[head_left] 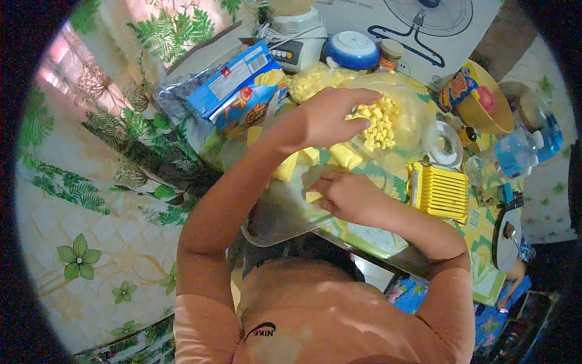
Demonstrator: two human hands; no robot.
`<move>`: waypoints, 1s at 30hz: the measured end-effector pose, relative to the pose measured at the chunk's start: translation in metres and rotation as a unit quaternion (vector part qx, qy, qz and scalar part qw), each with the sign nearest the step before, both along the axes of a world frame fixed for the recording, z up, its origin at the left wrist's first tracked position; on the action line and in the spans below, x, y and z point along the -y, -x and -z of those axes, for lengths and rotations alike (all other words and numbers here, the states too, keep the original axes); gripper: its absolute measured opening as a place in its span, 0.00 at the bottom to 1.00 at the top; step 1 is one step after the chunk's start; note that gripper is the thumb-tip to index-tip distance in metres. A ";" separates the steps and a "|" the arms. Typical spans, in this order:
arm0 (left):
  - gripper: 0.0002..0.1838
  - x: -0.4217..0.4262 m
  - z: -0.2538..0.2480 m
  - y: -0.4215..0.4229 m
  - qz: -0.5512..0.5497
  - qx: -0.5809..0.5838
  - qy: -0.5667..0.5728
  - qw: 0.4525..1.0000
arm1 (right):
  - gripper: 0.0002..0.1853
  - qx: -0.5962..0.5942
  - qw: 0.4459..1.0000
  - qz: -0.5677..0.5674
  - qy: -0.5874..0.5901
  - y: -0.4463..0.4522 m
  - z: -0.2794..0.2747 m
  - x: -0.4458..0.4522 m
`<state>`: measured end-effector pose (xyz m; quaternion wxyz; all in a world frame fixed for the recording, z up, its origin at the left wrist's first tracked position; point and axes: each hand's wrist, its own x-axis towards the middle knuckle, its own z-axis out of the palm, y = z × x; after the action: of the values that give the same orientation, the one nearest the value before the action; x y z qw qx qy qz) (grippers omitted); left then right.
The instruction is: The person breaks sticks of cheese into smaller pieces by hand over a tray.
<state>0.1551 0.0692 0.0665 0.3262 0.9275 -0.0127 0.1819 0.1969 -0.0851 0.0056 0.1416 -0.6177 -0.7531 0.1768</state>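
Observation:
My left hand (332,116) reaches over a heap of small yellow cubes (383,126) lying on clear plastic. Its thumb and forefinger are apart, with cubes showing between them; the other fingers are hidden. Nearer my body, my right hand (348,195) has its fingers curled down on a small pale-yellow piece (313,196) on a clear board (282,221). Larger yellow blocks (345,156) that look like cheese lie between the two hands. Right of my right hand is a yellow slotted slicer (445,193).
Behind the hands stand a blue snack-type box (239,88), a white blender base (297,39), a blue-and-white bowl (351,50) and a lidded jar (391,53). To the right are a yellow tub (485,100), water bottles (515,151) and a roll of tape (444,144). A patterned curtain (139,121) hangs at left.

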 end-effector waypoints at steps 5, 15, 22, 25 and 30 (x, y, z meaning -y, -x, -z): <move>0.20 0.010 -0.012 0.059 -0.064 -0.013 0.152 0.986 | 0.18 -0.282 0.956 0.067 0.050 -0.001 -0.008 -0.010; 0.20 0.053 0.063 0.139 -0.242 0.053 0.407 0.879 | 0.17 -0.625 0.753 0.152 0.138 0.001 0.007 -0.018; 0.17 0.063 0.078 0.139 -0.196 0.070 0.521 0.828 | 0.19 -0.628 0.766 0.111 0.083 0.008 0.003 -0.014; 0.13 0.065 0.076 0.137 -0.208 0.067 0.539 0.814 | 0.22 -0.626 0.773 0.089 0.046 0.010 0.006 -0.014; 0.10 0.063 0.071 0.140 -0.197 0.027 0.547 0.813 | 0.26 -0.625 0.773 0.100 0.038 0.009 0.006 -0.011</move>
<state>0.0149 0.0063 -0.0040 0.7367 0.5729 0.2634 0.2445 0.1874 -0.0736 -0.0003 0.5741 -0.4480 -0.4254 0.5374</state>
